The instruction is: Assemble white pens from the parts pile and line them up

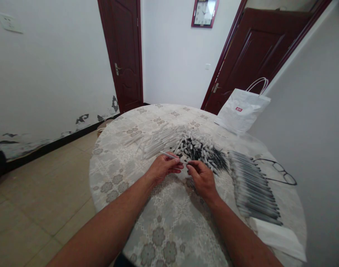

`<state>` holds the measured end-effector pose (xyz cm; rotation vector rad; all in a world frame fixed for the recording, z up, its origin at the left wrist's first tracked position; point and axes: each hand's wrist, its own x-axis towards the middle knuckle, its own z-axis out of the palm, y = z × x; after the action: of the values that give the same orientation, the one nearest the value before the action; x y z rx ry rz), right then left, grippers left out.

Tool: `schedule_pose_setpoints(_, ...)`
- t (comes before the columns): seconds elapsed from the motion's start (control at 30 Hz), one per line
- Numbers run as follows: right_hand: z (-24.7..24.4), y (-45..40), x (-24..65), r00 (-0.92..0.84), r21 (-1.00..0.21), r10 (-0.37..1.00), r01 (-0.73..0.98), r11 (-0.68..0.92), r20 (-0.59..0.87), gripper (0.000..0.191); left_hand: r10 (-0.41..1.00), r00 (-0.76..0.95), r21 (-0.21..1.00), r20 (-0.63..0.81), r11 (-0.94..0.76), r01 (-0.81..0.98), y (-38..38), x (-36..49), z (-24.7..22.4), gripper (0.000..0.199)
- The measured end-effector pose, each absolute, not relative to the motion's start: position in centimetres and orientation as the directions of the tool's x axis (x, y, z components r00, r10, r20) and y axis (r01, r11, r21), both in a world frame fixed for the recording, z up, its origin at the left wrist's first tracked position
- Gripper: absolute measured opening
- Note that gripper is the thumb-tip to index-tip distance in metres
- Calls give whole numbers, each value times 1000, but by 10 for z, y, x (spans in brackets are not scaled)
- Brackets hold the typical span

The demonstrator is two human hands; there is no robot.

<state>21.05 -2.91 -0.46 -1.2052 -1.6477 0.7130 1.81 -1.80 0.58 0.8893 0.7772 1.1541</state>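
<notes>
Between the fingers of my left hand [165, 168] is a pale pen barrel [168, 154], its far end pointing up and left. My right hand [201, 177] is close beside it, thumb and fingertips pinched around something small and dark at the barrel's near end; the fingers mostly hide it. Just beyond both hands lies a heap of white and black pen parts [198, 150]. Left of that heap, many clear pen barrels [164, 139] are spread in a loose pile.
Rows of grey pens [254, 185] lie at the table's right, with black-framed glasses [280, 172] beside them. A white paper bag [243, 109] stands at the back right. White folded paper [279, 237] lies near the front right. A patterned cloth [158, 233] covers the round table.
</notes>
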Motion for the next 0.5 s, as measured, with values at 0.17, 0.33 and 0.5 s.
schedule_pose_setpoints(0.17,0,-32,213,-184,-627,807,543,559,561,19,969,239,896,-66,163,-413,-18,18,5,33)
schedule_pose_setpoints(0.33,4,-34,214,-245,-502,716,568,653,654,17,968,238,892,-75,172,-419,-19,18,6,34)
schedule_pose_setpoints(0.5,4,-33,217,-265,-523,770,603,602,581,24,960,267,879,-82,196,-434,-20,19,8,35)
